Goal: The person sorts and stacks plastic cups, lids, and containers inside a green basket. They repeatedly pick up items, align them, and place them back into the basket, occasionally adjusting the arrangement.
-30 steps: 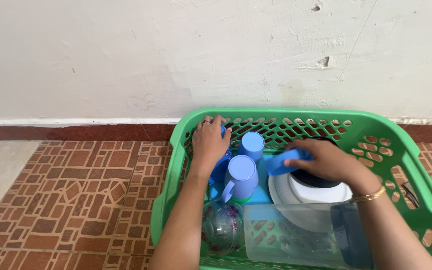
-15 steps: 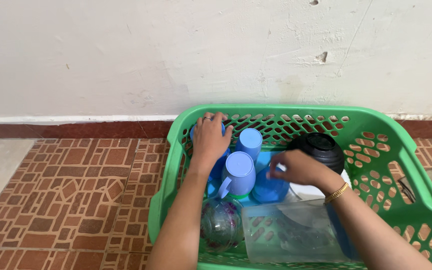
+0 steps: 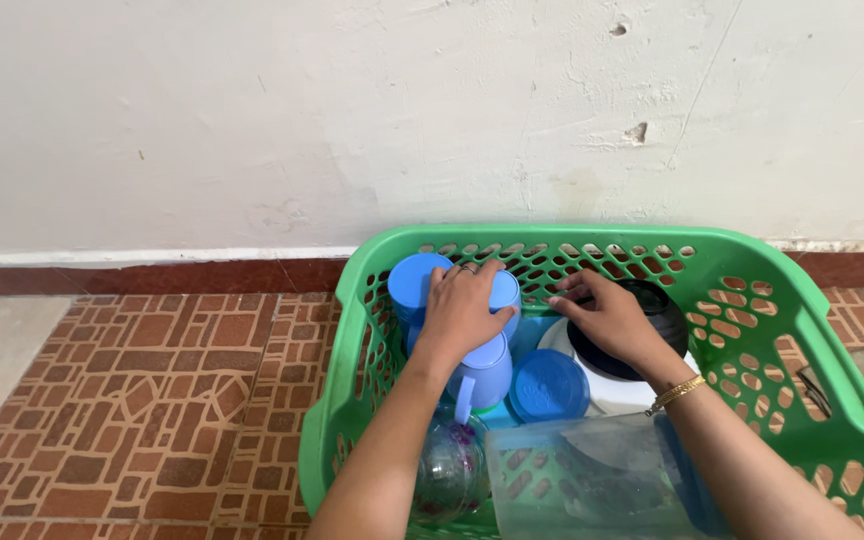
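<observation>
Both of my hands are inside a green plastic basket [image 3: 797, 290] full of dishes. My left hand [image 3: 464, 308] lies palm down over an upturned light blue cup [image 3: 507, 290], fingers wrapped over its top, just above a lilac mug with a handle [image 3: 480, 378]. A darker blue cup [image 3: 412, 282] stands upturned to the left of that hand. My right hand [image 3: 607, 320] rests with fingers apart on an upturned black bowl [image 3: 670, 322], fingertips at its far left edge. Between my forearms sits a round blue cup [image 3: 549, 385], bottom up.
A white plate [image 3: 620, 398] lies under the black bowl. At the basket's near side are a clear jug on its side [image 3: 577, 470] with a dark blue lid [image 3: 697, 485] and a clear glass bowl [image 3: 449, 465]. The basket stands on brick-patterned floor tiles [image 3: 142, 390] against a white wall [image 3: 252, 120].
My right hand set the round blue cup down bottom up and moved back onto the black bowl. My left hand shifted right from the darker blue cup onto the light blue cup.
</observation>
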